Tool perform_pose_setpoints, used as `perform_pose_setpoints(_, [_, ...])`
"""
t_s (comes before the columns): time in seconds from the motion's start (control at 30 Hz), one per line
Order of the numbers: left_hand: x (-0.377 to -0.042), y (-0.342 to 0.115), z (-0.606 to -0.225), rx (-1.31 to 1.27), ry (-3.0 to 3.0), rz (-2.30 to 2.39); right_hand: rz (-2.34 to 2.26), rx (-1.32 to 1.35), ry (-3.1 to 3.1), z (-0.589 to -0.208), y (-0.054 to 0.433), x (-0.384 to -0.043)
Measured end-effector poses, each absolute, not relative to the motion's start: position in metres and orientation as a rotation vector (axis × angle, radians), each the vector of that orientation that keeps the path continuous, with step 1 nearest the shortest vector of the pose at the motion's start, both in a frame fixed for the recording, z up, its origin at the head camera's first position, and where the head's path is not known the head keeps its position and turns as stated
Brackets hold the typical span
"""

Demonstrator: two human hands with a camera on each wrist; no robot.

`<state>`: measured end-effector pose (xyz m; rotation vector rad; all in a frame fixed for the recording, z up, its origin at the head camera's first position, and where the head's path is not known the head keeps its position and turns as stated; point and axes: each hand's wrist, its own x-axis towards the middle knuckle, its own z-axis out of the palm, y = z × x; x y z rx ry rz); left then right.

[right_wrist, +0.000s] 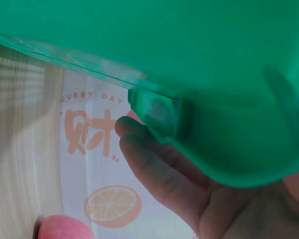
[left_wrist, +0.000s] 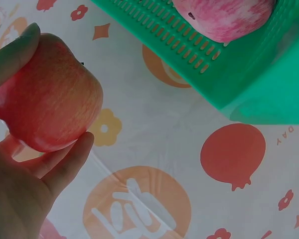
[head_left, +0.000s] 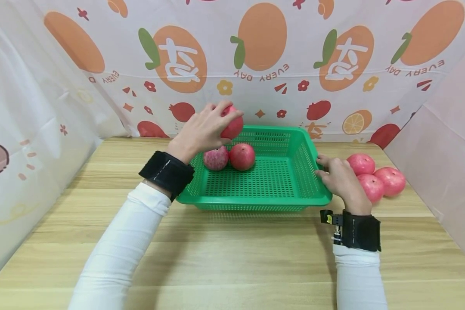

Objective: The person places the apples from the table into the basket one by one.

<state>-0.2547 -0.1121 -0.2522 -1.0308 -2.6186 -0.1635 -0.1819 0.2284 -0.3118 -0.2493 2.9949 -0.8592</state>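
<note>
**Holding an apple [head_left: 234, 122] up by a basket [head_left: 255, 201]: mind the rim**

So the left hand [head_left: 203, 131], upper middle of the head view, has its thumb and fingers wrapped around the apple, which sits above the green basket's far left part; exact depth is hard to call. I'd carry it well clear of the rim, away from the mottled apple [head_left: 216, 158] and the red apple [head_left: 242, 156] below, and only let go once something bears its weight, or it'll probably bruise. Right of centre, the right hand [head_left: 339, 178] has fairly straight fingers against the basket's right end, not clenched; light steadying there seems plenty. Three more apples [head_left: 390, 181] sit just beyond it, so watch that elbow room.

Which way it points: in the left wrist view the stem faces upper right, core running toward lower left. It's nearly round, so barely any long axis. The basket's runs left to right across the head view.
</note>
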Motion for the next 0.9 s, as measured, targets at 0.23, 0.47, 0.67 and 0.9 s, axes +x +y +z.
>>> perform_pose_setpoints(0.23, [-0.255,-0.108,-0.253,-1.04,-2.643,-0.17,-0.885,-0.229,2.978,-0.311,0.227,-0.182])
perform_pose_setpoints(0.47, [-0.256,-0.103,-0.256,-1.061,-2.621,-0.177,-0.871,-0.228,2.983,-0.311,0.228,-0.182])
perform_pose_setpoints(0.67, [-0.257,-0.096,-0.257,-1.072,-2.613,-0.193,-0.87,-0.228,2.98,-0.311,0.228,-0.182])
perform_pose_setpoints(0.9, [-0.258,-0.091,-0.259,-1.085,-2.593,-0.214,-0.883,-0.228,2.979,-0.312,0.228,-0.182])
